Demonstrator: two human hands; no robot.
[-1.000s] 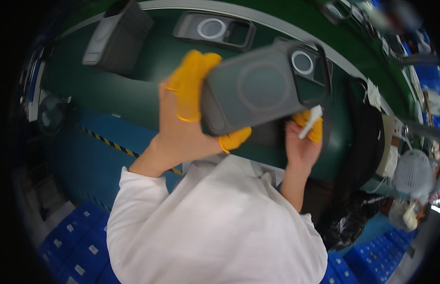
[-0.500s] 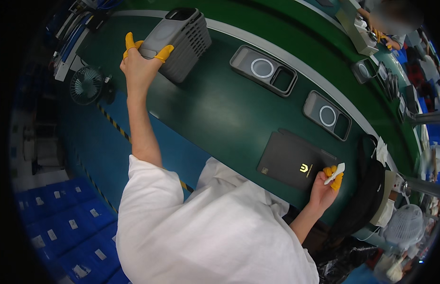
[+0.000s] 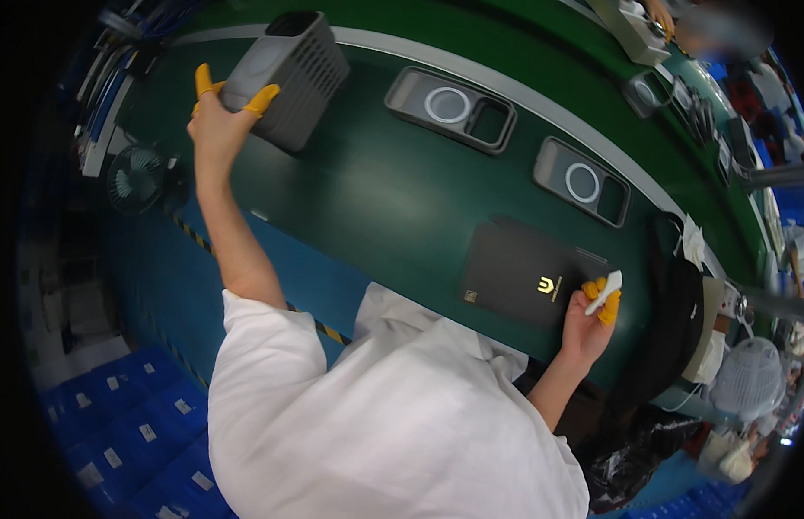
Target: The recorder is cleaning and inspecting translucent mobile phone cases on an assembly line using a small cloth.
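Observation:
My left hand (image 3: 219, 121), with yellow finger cots, is at the near end of a tall stack of grey phone cases (image 3: 305, 86). Its fingers are spread, with the thumb against the stack's upper edge; whether the other fingertips touch it is hard to see. My right hand (image 3: 590, 324), also in yellow finger cots, grips a small white flat-ended tool (image 3: 604, 292). It hovers over the right edge of a dark flat sleeve or folder (image 3: 510, 272) with a gold emblem. Two grey phone cases with white rings lie apart: one phone case (image 3: 411, 93) further left, another phone case (image 3: 553, 164) further right.
The green table (image 3: 359, 190) runs along a green conveyor belt (image 3: 471, 48). A black bag (image 3: 670, 337) hangs at its right end, near a white fan (image 3: 748, 381). Another small fan (image 3: 134, 177) stands at left. Blue bins (image 3: 134, 424) fill the lower left. A co-worker sits across.
The view has shifted, so the table and cases appear higher and further left. My left hand's fingers are spread a little wider beside the stack. My right hand keeps the white tool.

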